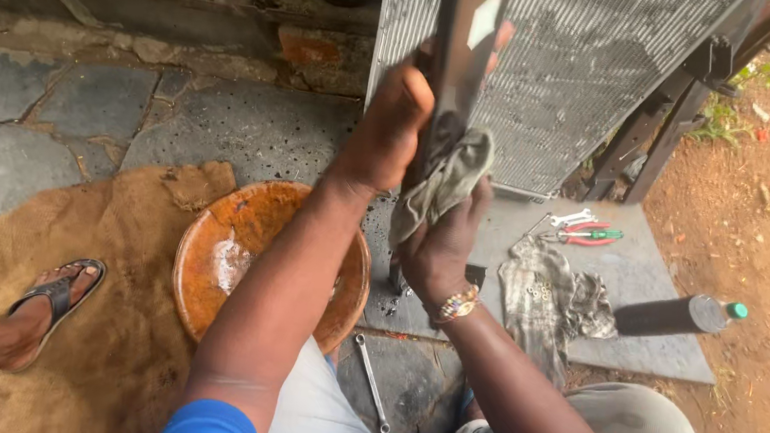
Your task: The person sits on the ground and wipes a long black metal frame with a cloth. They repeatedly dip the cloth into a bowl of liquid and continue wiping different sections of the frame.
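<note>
**Two hands on an upright dark metal bar, wiped with a grey rag**

The left hand (pixel 394 129) is closed around a long dark metal bar (pixel 461 50) held nearly upright before a silver finned radiator panel (pixel 579 74). The right hand (pixel 440 248), wearing a beaded wristband, clenches a crumpled grey rag (pixel 448 177) against the lower part of the bar, just below the left hand. The bar's foot is hidden behind the right hand.

Below the left forearm lies a round rust-orange basin (pixel 236 237) holding a little pale liquid, set on a tan burlap sack (pixel 97 328). A steel spanner (pixel 372 381) lies between the person's knees. To the right, a second soiled cloth (pixel 551 301), red- and green-handled pliers (pixel 593 235) and a small spanner (pixel 571 217) rest on a flat grey sheet (pixel 651 279); a dark bottle with a green cap (pixel 681 317) lies at its edge. Another person's sandalled foot (pixel 46 307) rests on the sack, at left.

The radiator and its dark frame close off the space behind the bar; bare paving opens to the left. The ground is grey stone slabs, meeting red earth at right.
</note>
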